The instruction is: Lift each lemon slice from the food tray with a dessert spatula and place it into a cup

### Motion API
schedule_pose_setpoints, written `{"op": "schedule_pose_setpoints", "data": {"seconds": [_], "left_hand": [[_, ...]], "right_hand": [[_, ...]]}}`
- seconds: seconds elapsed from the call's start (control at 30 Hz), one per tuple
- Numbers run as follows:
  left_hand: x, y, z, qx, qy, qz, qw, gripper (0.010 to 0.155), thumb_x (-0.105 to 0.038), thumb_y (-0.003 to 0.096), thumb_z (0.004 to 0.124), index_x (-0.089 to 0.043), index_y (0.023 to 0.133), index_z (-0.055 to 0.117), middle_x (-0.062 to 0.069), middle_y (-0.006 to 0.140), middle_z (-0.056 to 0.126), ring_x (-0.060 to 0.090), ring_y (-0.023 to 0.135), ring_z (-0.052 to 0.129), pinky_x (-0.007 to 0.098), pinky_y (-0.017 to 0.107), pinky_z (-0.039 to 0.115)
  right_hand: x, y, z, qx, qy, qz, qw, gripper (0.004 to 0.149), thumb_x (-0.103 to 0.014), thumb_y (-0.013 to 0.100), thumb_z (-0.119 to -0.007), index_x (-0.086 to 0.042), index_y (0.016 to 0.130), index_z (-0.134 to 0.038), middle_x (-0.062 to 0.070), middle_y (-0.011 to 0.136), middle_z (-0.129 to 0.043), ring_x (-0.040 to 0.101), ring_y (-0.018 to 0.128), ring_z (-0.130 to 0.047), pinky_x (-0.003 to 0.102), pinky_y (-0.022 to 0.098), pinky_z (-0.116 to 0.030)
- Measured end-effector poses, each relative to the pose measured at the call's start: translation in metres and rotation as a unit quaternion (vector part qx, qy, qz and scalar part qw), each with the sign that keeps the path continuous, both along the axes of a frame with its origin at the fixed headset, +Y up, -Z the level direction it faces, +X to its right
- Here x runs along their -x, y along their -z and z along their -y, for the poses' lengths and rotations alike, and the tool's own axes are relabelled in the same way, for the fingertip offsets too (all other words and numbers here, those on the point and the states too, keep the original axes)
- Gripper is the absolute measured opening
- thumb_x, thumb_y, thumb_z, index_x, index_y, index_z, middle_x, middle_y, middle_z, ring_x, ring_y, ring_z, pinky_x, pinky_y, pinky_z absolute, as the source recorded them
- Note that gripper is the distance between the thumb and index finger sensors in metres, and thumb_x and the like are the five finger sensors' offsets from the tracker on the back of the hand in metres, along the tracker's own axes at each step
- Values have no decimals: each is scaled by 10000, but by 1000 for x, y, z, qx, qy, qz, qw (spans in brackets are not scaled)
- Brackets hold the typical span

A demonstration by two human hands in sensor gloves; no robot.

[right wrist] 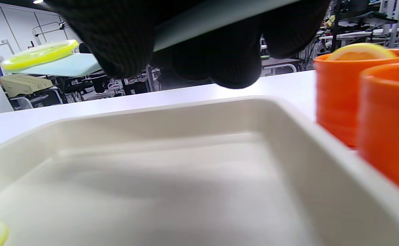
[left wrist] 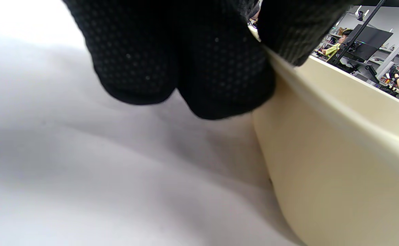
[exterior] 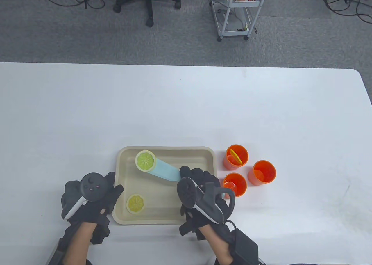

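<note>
My right hand (exterior: 200, 189) grips the handle of a light-blue dessert spatula (exterior: 164, 170) over the beige food tray (exterior: 122, 163). A green-yellow lemon slice (exterior: 145, 160) lies flat on the blade, raised above the tray floor, as the right wrist view shows lemon slice (right wrist: 38, 54) on the spatula (right wrist: 66, 65). A second, yellow slice (exterior: 135, 204) lies in the tray's near left corner. Three orange cups stand right of the tray: the far one (exterior: 236, 157) holds a slice, the near one (exterior: 234, 184) and right one (exterior: 263, 172) look without slices. My left hand (exterior: 96, 195) rests against the tray's left rim (left wrist: 322, 102).
The white table (exterior: 186, 108) stretches wide behind the tray and cups. Beyond its far edge stand an office chair (exterior: 148, 0) and a wire cart (exterior: 235, 12) on grey carpet.
</note>
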State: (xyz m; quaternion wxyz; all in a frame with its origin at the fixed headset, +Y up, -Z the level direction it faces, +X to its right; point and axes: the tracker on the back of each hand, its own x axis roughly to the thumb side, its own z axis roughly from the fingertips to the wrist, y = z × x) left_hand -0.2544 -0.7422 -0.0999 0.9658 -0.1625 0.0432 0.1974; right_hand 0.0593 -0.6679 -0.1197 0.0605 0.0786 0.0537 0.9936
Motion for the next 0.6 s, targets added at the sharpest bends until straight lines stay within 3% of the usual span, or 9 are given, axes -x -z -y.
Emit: {"op": "schedule_pose_setpoints", "data": {"seconds": [0.6], "left_hand": [[1, 0, 0, 1, -2, -1, 1000, 681, -472, 590, 795, -72, 1109, 611, -27, 727, 959, 34, 455, 1042, 342, 416, 942]], "right_hand": [[-132, -15, -29, 27, 26, 85, 996, 556, -371, 522, -886, -226, 1033, -720, 66, 934, -820, 273, 784, -912, 574, 712, -658]]}}
